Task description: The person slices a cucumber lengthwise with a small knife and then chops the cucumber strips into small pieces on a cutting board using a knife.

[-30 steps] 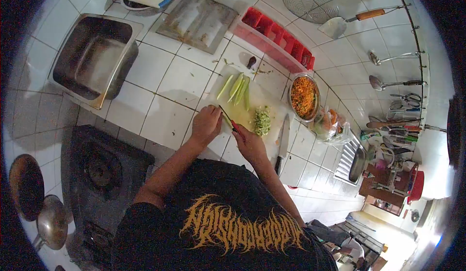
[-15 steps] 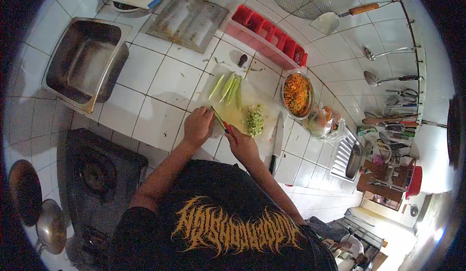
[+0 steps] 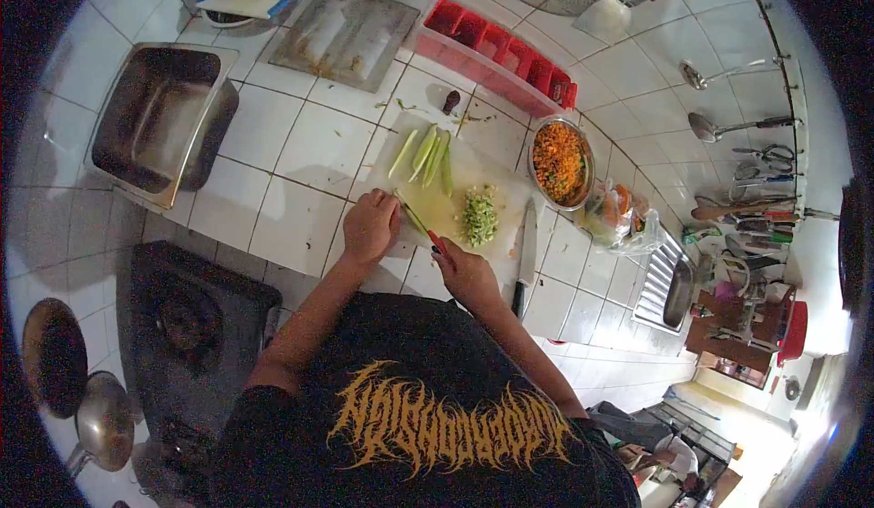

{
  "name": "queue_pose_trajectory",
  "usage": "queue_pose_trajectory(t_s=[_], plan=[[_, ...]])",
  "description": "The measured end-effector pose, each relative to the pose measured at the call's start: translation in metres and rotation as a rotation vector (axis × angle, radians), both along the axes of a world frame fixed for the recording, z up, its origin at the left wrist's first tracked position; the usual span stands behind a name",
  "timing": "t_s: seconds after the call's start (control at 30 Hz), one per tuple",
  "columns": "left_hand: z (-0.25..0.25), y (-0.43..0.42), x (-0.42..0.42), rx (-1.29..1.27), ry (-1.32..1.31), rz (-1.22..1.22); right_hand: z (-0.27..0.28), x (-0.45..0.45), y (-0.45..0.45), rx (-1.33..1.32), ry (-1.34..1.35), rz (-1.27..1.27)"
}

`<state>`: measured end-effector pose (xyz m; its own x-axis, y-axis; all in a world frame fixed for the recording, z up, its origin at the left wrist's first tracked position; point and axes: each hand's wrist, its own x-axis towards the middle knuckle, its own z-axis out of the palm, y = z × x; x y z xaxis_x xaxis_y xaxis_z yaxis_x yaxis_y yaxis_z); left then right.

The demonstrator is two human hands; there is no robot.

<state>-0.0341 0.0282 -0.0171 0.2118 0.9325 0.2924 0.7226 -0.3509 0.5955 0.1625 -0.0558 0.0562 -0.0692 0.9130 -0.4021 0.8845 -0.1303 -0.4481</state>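
Note:
My right hand is wrapped round the red handle of a small knife, whose blade points toward my left hand. My left hand has its fingers curled in on a narrow green cucumber strip beside the blade. Both work over a pale cutting board. Several cucumber wedges lie at the board's far side, and a heap of finely chopped cucumber sits near my right hand. A large knife with a black handle rests along the board's right edge.
Beyond the board stand a red divided container and a metal bowl of chopped orange vegetables. Plastic bags lie beside the bowl. At left are a deep steel pan and a stove. Utensils hang along the wall.
My right hand has shifted slightly right with the small knife, and more of the green strip shows beside the blade. My left hand stays nearly in place. The camera view has moved slightly.

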Motion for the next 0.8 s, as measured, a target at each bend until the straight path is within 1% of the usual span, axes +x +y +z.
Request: queue_pose_trajectory(t_s=[0.13,0.2,0.23,0.3,0.4,0.53,0.6,0.73,0.8], plan=[[-0.001,0.001,0.003,-0.051,0.054,-0.017,0.012,0.006,-0.009,0.000,0.036,-0.058],[0.001,-0.001,0.006,0.003,0.019,0.048,0.009,0.014,-0.014,0.019,0.036,-0.024],[0.001,-0.003,0.008,0.007,0.037,0.039,0.008,0.019,-0.017,0.023,0.055,-0.033],[0.003,-0.003,0.011,-0.001,0.030,0.072,0.008,0.030,-0.022,0.039,0.026,0.078],[0.005,-0.004,0.015,0.023,0.054,0.078,0.006,0.043,-0.031,0.022,0.028,0.082],[0.008,-0.007,0.023,0.044,0.087,0.076,0.001,0.055,-0.041,0.039,0.118,0.077],[0.007,-0.008,0.027,0.075,0.015,0.100,-0.003,0.060,-0.046,0.010,0.129,0.067],[0.000,-0.006,0.029,0.100,0.126,0.053,-0.015,0.068,-0.056,0.011,0.256,-0.024],[0.001,-0.005,0.030,0.024,0.180,0.103,-0.013,0.076,-0.062,-0.015,0.283,-0.009]])
